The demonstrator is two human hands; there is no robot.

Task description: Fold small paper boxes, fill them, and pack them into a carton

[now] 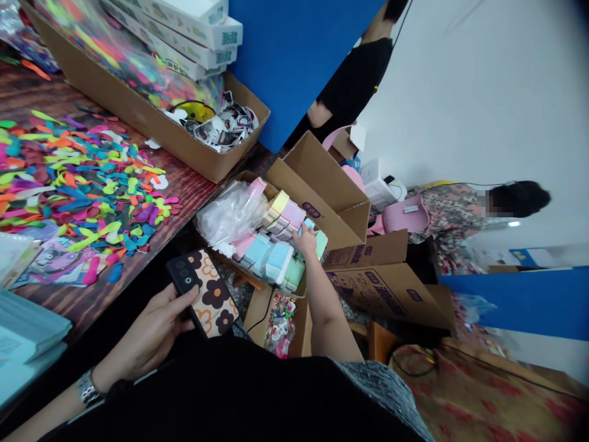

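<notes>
My left hand (pixel 151 334) is shut around a smartphone (pixel 202 294), which has a cream case with brown and orange flowers and a black upper end. My right hand (pixel 306 240) reaches into a cardboard box (pixel 216 248), its fingertips on pastel blue, pink and green packs (pixel 271 258). I cannot tell whether those fingers grip a pack. A crumpled clear plastic bag (pixel 230 215) lies in the same box, beyond my right hand.
To the left, a wooden table (pixel 193 190) holds colourful foam cut-outs, and a cardboard tray (pixel 151 116) holds stickers and white boxes. Open cartons and a blue panel stand to the right. A seated person (pixel 453 212) in a patterned top is further right.
</notes>
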